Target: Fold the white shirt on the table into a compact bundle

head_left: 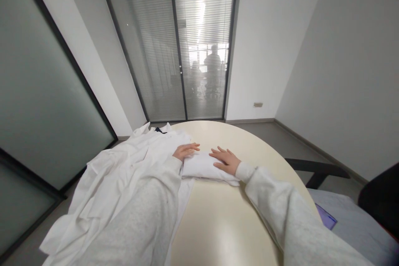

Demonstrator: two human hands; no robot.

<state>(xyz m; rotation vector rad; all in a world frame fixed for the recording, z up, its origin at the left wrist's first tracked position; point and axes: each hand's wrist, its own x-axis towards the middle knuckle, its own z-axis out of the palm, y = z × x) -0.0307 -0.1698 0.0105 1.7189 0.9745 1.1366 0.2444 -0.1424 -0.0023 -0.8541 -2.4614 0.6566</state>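
A small folded white cloth [202,167] lies flat on the round cream table [224,216]. My left hand [186,150] rests palm down on its left end, fingers spread. Palm down on the cloth's right end lies my right hand [226,160], also with fingers apart. Neither hand grips anything. Both arms wear light grey sleeves.
A heap of loose white garments [124,174] covers the table's left side and hangs over its edge. A dark chair [378,199] and armrest [318,170] stand at the right, with a purple item [326,217] on a grey surface. Glass doors with blinds [177,50] lie ahead.
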